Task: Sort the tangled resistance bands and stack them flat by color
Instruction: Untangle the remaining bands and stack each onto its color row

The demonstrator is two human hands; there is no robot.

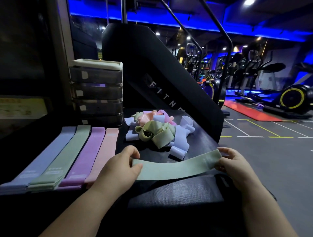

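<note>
1. We hold a green band (174, 167) stretched flat above the black bench (177, 192), left hand (118, 167) and right hand (235, 167) each pinching an end.
2. Judged step: carrying it to the green stack (67, 152).
3. Next needs a leftward carry, laid flat; the tangle (157, 130) waits behind.

The room is a dim gym hall. Blue light strips (94, 11) run under the ceiling in the upper part of the frame, beside small white spot lamps (249, 2). At the right, the grey floor (271, 160) carries white and yellow lines and a red mat (250, 110). Exercise machines (291, 98) stand behind it. A big black machine (152, 67) fills the centre, and a drawer unit (97, 91) stands to its left.
</note>
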